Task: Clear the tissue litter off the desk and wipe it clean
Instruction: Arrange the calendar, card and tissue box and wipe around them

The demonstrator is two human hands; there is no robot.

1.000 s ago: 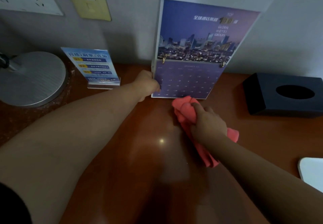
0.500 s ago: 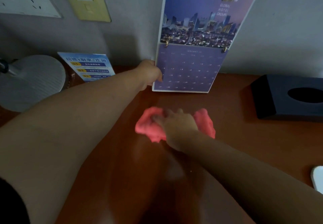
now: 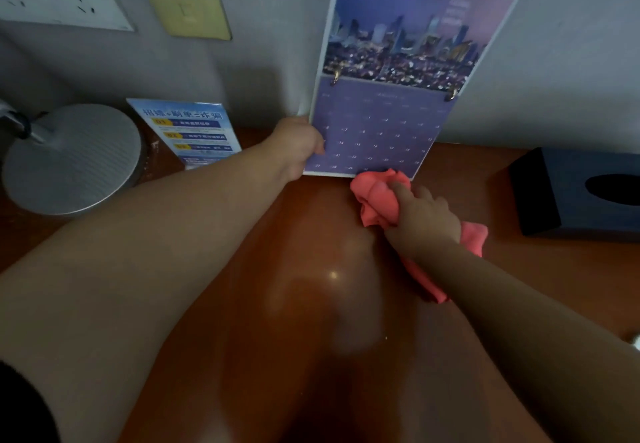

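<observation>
Far L by the wall: lamp base [image 3: 69, 158], then card [image 3: 188, 131] propped upright, both outside the patch under the wipe.

Next, L grip [image 3: 298, 146]: closed round the lower-L corner of calendar [image 3: 388, 96], thumb over the front, other fingers hidden behind. Prob. tipping it up toward the wall to free the strip of table [image 3: 311, 321] beneath. Bottom edge clear of the wood or not: can't tell.

Just R of that, cloth [image 3: 379, 197]: bunched on the table, front lobe touching the calendar's bottom edge, tail trailing back under the wrist.

R grip [image 3: 427, 223]: fingers curled over the cloth, pressing it down, i.e. mid-wipe along the back edge. Bunched prob. for more pressure under the fingertips.

Far R: tissue box [image 3: 575, 197], well apart from the cloth, not in the way for now.

No tissue litter in view, so clearing prob. done. Wiping approx. halfway, w/ the zones round lamp base and tissue box likely left.
</observation>
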